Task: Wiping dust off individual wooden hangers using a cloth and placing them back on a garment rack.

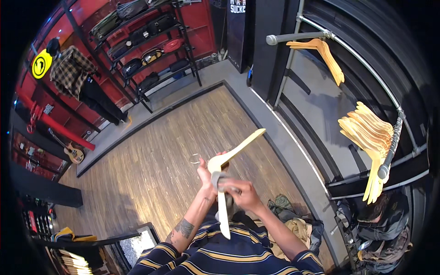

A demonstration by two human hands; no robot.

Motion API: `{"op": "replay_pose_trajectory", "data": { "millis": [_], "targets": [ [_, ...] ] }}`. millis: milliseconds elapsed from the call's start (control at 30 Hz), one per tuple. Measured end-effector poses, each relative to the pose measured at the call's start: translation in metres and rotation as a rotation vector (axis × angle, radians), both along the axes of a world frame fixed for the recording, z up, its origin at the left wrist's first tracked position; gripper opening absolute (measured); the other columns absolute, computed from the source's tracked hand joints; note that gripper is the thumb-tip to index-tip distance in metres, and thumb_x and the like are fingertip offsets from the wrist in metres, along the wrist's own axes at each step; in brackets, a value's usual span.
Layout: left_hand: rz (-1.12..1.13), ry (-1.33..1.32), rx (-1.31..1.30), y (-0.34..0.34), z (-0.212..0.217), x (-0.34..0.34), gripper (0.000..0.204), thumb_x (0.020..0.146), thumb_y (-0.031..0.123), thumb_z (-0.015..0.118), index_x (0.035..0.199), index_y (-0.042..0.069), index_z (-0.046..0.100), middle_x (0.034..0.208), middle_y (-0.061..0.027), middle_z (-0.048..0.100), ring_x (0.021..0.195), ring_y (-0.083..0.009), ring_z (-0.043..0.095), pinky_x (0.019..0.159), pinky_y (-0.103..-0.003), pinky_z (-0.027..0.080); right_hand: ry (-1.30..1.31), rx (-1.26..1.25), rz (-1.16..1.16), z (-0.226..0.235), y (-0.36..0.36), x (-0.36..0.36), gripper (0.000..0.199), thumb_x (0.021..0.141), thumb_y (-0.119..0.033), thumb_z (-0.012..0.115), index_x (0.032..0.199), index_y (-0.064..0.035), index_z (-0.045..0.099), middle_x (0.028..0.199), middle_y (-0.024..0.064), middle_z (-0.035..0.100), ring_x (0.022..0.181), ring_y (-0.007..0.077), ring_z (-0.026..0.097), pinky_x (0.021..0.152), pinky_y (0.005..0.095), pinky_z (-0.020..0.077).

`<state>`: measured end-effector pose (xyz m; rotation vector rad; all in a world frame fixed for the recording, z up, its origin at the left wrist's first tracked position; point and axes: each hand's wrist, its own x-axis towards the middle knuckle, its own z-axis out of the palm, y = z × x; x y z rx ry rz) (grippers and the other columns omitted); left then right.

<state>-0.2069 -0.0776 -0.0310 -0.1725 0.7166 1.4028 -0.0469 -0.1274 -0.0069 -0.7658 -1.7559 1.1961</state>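
A pale wooden hanger (231, 153) with a metal hook (195, 159) sits in front of my chest, one arm pointing up right, the other down. My left hand (205, 176) grips it near the hook. My right hand (240, 192) is closed around a grey strip of fabric (219, 179) wrapped at the hanger's middle. Both forearms come out of striped navy sleeves.
A bunch of wooden hangers (371, 137) hangs on a metal rail (389, 156) at right, a single hanger (323, 52) higher up. Clothes lie piled (293, 220) by my right. A black shelf rack (146, 50) with bags stands far left, beside a plaid shirt (71, 68).
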Motion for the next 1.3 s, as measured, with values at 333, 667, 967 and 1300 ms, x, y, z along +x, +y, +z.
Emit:
{"op": "replay_pose_trajectory", "data": {
  "millis": [333, 667, 967, 1300],
  "targets": [
    [0.045, -0.055, 0.119, 0.051, 0.009, -0.001, 0.08, 0.1, 0.064, 0.03, 0.123, -0.008, 0.055, 0.131, -0.0233, 0.06, 0.122, -0.0347, 0.057, 0.108, -0.041, 0.046, -0.144, 0.226, 0.023, 0.039, -0.006, 0.025, 0.042, 0.072, 0.009, 0.064, 0.107, -0.0107, 0.075, 0.108, 0.008, 0.074, 0.08, 0.0275, 0.069, 0.071, 0.0368, 0.0551],
    [-0.322, 0.228, 0.325, 0.058, 0.053, 0.007, 0.084, 0.101, 0.066, 0.026, 0.125, -0.009, 0.057, 0.126, -0.021, 0.063, 0.123, -0.0297, 0.058, 0.11, -0.037, 0.043, -0.366, 0.234, -0.82, 0.012, 0.117, 0.045, 0.035, 0.084, 0.005, 0.053, 0.11, -0.0052, 0.073, 0.112, 0.0147, 0.072, 0.106, 0.0311, 0.069, 0.095, 0.0395, 0.0544],
    [-0.401, 0.228, 0.285, 0.089, 0.044, -0.003, 0.081, 0.101, 0.066, 0.027, 0.124, -0.006, 0.058, 0.122, -0.0191, 0.065, 0.116, -0.0285, 0.061, 0.106, -0.035, 0.045, -0.322, 0.146, -0.75, 0.013, 0.119, 0.013, 0.027, 0.088, 0.001, 0.058, 0.109, -0.0027, 0.073, 0.11, 0.0171, 0.072, 0.104, 0.0324, 0.07, 0.092, 0.0394, 0.0551],
    [-0.103, 0.263, 0.08, 0.133, -0.019, -0.01, 0.078, 0.096, 0.072, 0.038, 0.125, 0.002, 0.053, 0.118, -0.0118, 0.062, 0.115, -0.0252, 0.059, 0.107, -0.038, 0.043, -0.518, -0.192, -0.455, 0.077, 0.014, -0.045, 0.046, 0.092, -0.031, 0.067, 0.134, -0.0133, 0.06, 0.122, 0.0125, 0.062, 0.105, 0.0356, 0.065, 0.084, 0.0447, 0.0542]
  ]
}}
